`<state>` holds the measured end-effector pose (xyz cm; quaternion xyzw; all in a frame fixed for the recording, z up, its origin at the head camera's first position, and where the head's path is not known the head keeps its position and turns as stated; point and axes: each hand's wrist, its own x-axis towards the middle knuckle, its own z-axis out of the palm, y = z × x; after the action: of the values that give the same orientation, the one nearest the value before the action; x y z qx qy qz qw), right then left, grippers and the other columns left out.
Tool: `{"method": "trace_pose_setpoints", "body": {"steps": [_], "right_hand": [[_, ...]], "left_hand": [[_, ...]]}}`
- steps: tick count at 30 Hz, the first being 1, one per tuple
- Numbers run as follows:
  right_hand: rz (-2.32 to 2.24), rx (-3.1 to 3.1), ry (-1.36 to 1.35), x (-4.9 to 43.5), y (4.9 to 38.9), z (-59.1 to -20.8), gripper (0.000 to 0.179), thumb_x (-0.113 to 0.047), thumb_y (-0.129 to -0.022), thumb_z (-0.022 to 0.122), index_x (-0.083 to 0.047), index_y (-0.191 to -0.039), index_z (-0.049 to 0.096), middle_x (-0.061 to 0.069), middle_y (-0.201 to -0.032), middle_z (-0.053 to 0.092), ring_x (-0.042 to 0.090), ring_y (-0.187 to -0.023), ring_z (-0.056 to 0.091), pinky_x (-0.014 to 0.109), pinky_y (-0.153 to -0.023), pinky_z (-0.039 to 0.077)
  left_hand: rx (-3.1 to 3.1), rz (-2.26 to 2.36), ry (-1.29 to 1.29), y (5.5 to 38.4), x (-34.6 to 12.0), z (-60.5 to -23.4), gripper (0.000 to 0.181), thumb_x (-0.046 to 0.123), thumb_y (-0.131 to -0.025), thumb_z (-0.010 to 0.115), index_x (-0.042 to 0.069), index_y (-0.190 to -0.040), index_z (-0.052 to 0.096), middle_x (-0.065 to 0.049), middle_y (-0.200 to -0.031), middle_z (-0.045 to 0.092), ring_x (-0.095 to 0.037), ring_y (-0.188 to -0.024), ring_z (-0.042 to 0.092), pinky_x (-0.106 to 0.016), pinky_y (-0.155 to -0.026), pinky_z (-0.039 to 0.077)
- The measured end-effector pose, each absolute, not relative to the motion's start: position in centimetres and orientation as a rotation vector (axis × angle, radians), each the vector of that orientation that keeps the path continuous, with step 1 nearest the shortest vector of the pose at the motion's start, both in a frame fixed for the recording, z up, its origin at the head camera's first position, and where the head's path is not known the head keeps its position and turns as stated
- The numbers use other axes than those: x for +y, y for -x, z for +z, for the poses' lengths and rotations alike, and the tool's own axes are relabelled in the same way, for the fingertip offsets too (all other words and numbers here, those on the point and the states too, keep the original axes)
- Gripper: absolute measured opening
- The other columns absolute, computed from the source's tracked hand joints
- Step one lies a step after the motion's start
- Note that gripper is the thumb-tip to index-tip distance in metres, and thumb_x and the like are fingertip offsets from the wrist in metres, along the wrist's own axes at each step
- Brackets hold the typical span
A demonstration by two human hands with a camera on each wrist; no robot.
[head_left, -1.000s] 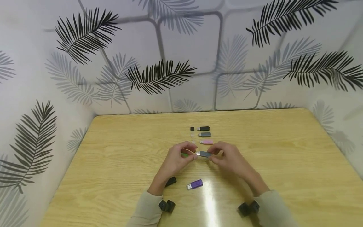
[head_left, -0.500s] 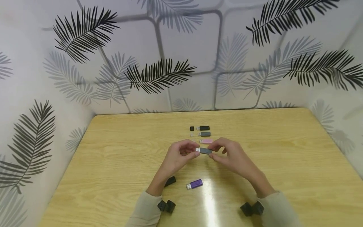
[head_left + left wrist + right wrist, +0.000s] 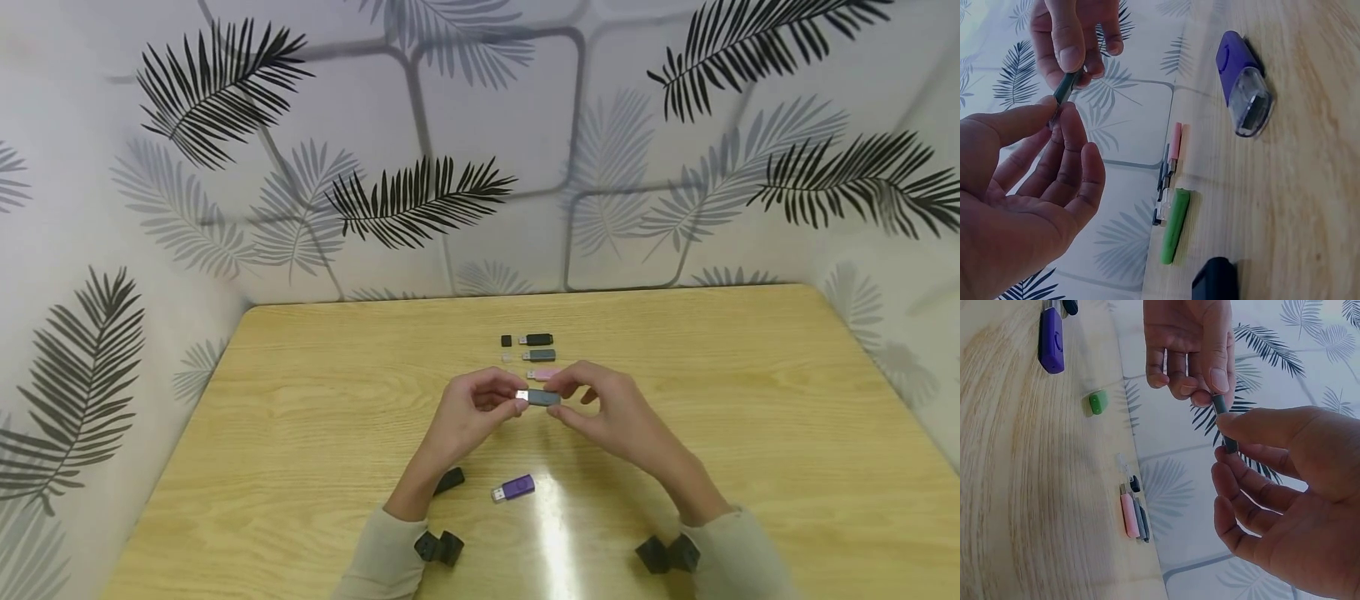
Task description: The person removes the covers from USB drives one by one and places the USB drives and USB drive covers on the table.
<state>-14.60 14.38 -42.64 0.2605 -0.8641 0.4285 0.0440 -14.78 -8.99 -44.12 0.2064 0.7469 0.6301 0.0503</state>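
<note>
Between both hands is a grey USB stick [image 3: 542, 397], held up over the table. My left hand [image 3: 468, 417] pinches its left end, the metal or capped one, with thumb and fingertips. From the other side my right hand [image 3: 613, 414] pinches the grey body end between thumb and forefinger. In the right wrist view the left thumb [image 3: 1218, 378] presses near the stick's top. Nearer to me lies a purple USB stick [image 3: 519, 487] with a clear cap over its plug. A green USB stick [image 3: 1175, 226] on the table is hidden behind my left hand in the head view.
Beyond the hands lie a pink USB stick [image 3: 538, 375], a second grey one [image 3: 540, 356] and a black one [image 3: 537, 340], in a column. A black cap [image 3: 506, 341] and a clear cap [image 3: 507, 357] sit left of them. Another black stick [image 3: 450, 480] is beside my left wrist.
Both hands have risen slightly with the grey USB stick, away from me, and now hold almost still. The green piece once visible by my left fingers is hidden in the head view.
</note>
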Motion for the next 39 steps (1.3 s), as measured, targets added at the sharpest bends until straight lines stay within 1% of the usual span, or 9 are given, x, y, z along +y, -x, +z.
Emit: {"method": "trace_pose_setpoints", "body": {"steps": [5,7,9,14,20,24,27,31,39], "right_hand": [[1.292,-2.571,-0.856,14.3,14.6,-42.4,0.024,-0.004,-0.087,0.082,-0.012,-0.108,0.074,-0.006,-0.103,0.072,0.014,-0.088,0.066,0.042,-0.072,0.059],[1.29,-2.553,-0.873,14.3,14.6,-42.3,0.024,-0.004,-0.086,0.083,-0.011,-0.108,0.074,-0.006,-0.102,0.072,0.013,-0.088,0.066,0.041,-0.071,0.059],[1.287,-2.536,-0.894,14.3,14.6,-42.2,0.025,-0.003,-0.086,0.082,-0.012,-0.108,0.074,-0.006,-0.103,0.072,0.014,-0.088,0.066,0.039,-0.071,0.059],[1.292,-2.482,-0.957,14.4,14.7,-42.1,0.025,-0.001,-0.086,0.082,-0.012,-0.107,0.074,-0.006,-0.104,0.073,0.013,-0.087,0.066,0.035,-0.071,0.058],[1.309,-2.428,-1.026,14.5,14.8,-41.9,0.026,0.002,-0.085,0.082,-0.012,-0.106,0.074,-0.005,-0.106,0.074,0.017,-0.086,0.067,0.034,-0.071,0.058],[1.315,-2.42,-1.04,14.5,14.8,-41.7,0.025,0.001,-0.085,0.082,-0.011,-0.105,0.074,-0.005,-0.108,0.074,0.013,-0.089,0.067,0.029,-0.074,0.057],[1.316,-2.413,-1.049,14.5,14.8,-41.5,0.025,0.0,-0.085,0.082,-0.011,-0.106,0.074,-0.005,-0.11,0.074,0.01,-0.09,0.067,0.028,-0.075,0.057],[1.316,-2.4,-1.061,14.5,14.8,-41.5,0.027,0.001,-0.085,0.082,-0.012,-0.107,0.074,-0.006,-0.11,0.074,0.009,-0.09,0.066,0.027,-0.075,0.057],[1.307,-2.391,-1.083,14.6,14.9,-41.4,0.028,0.0,-0.085,0.082,-0.012,-0.108,0.074,-0.006,-0.11,0.074,0.009,-0.09,0.066,0.027,-0.076,0.057]], "left_hand": [[2.287,1.918,-0.656,14.8,-9.1,-44.1,0.015,0.004,-0.093,0.075,0.001,-0.108,0.073,-0.013,-0.095,0.074,-0.03,-0.085,0.07,-0.025,-0.072,0.056],[2.304,1.911,-0.667,14.8,-9.2,-44.0,0.016,0.004,-0.093,0.076,0.002,-0.108,0.073,-0.011,-0.096,0.074,-0.023,-0.085,0.069,-0.028,-0.074,0.058],[2.315,1.905,-0.678,14.8,-9.2,-43.9,0.015,0.005,-0.094,0.076,0.003,-0.109,0.073,-0.01,-0.096,0.074,-0.02,-0.085,0.069,-0.031,-0.076,0.059],[2.329,1.893,-0.698,14.7,-9.4,-43.6,0.015,0.007,-0.094,0.076,0.004,-0.108,0.074,-0.008,-0.097,0.074,-0.02,-0.085,0.069,-0.036,-0.078,0.06],[2.333,1.891,-0.732,14.7,-9.7,-43.2,0.015,0.007,-0.093,0.077,0.005,-0.107,0.075,-0.01,-0.099,0.074,-0.019,-0.087,0.069,-0.036,-0.079,0.06],[2.315,1.896,-0.758,14.7,-9.9,-42.9,0.014,0.007,-0.093,0.077,0.005,-0.107,0.075,-0.009,-0.101,0.073,-0.018,-0.086,0.069,-0.039,-0.079,0.06],[2.307,1.896,-0.769,14.7,-10.0,-42.7,0.013,0.007,-0.093,0.077,0.005,-0.106,0.075,-0.007,-0.1,0.073,-0.018,-0.085,0.069,-0.042,-0.079,0.06],[2.3,1.897,-0.776,14.7,-10.0,-42.6,0.014,0.006,-0.093,0.077,0.004,-0.106,0.075,-0.008,-0.101,0.073,-0.019,-0.086,0.07,-0.046,-0.081,0.06],[2.293,1.919,-0.797,14.8,-10.0,-42.5,0.015,0.005,-0.092,0.078,0.003,-0.106,0.076,-0.01,-0.1,0.073,-0.02,-0.086,0.07,-0.044,-0.081,0.06]]}}
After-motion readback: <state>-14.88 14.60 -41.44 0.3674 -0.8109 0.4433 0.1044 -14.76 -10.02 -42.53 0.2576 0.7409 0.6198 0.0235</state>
